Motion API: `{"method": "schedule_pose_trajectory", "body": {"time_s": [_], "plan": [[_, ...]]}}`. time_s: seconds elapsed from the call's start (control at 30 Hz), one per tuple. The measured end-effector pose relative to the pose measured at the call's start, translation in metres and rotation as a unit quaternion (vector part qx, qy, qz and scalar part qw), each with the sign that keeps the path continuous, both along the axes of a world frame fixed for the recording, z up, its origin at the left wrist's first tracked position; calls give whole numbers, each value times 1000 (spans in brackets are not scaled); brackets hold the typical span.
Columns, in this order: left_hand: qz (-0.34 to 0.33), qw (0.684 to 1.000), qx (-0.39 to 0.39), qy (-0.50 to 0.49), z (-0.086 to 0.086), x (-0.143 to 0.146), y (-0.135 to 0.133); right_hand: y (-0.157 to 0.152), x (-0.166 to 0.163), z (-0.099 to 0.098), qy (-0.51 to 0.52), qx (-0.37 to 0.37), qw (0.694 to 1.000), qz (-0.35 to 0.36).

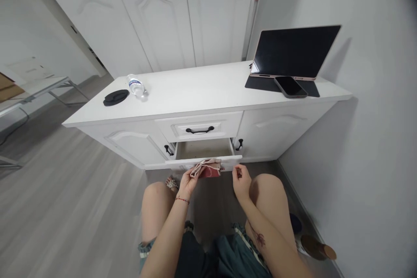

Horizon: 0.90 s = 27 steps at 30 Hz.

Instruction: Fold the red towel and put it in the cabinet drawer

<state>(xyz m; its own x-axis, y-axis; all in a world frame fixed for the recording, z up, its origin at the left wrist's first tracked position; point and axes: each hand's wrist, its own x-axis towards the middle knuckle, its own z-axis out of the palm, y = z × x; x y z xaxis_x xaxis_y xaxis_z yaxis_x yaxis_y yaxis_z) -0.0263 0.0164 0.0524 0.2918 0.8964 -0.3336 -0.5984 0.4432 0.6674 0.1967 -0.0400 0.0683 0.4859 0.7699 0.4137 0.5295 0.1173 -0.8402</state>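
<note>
while left hand (187, 182) pinches red-and-beige cloth (208, 169) near open drawer (203, 149), right hand (241, 183) curls fingers, grip unclear

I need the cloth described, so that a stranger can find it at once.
Start from the low white cabinet; at its middle, the lower drawer is pulled open. At its front edge, the left hand holds the cloth. Pale pinkish with a red part, it stands out against the white drawer front.

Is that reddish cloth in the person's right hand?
No, the left hand holds the cloth at the front of the open lower drawer, while the right hand is apart from it.
</note>
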Motion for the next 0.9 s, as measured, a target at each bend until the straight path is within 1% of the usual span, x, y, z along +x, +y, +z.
{"method": "schedule_pose_trajectory", "body": {"time_s": [0.1, 0.17, 0.27, 0.37, 0.43, 0.5, 0.63, 0.77, 0.83, 0.9], "plan": [[2, 1000, 14, 5, -1, -21, -1, 1, -6, 2, -8, 3, 1000, 11], [12, 1000, 6, -10, 0, -33, -2, 2, -11, 3, -14, 2, 1000, 16], [64, 993, -62, -76, 7, -49, -4, 4, -19, 4, -17, 5, 999, 29], [135, 969, -139, -154, 18, -62, -6, 6, -27, 3, -14, 15, 999, 44], [160, 956, -162, -184, 24, -71, -8, 7, -32, 2, -13, 18, 998, 54], [172, 951, -168, -196, 27, -81, -9, 9, -37, 0, -14, 11, 997, 73], [202, 950, -158, -176, 32, -101, -14, 13, -48, -10, -21, -32, 989, 146], [244, 948, -157, -130, 41, -119, -19, 17, -62, -30, -57, -104, 965, 234], [254, 949, -157, -98, 47, -125, -23, 19, -69, -42, -78, -133, 953, 259], [253, 953, -157, -49, 51, -128, -28, 22, -75, -52, -92, -149, 948, 265]]}}
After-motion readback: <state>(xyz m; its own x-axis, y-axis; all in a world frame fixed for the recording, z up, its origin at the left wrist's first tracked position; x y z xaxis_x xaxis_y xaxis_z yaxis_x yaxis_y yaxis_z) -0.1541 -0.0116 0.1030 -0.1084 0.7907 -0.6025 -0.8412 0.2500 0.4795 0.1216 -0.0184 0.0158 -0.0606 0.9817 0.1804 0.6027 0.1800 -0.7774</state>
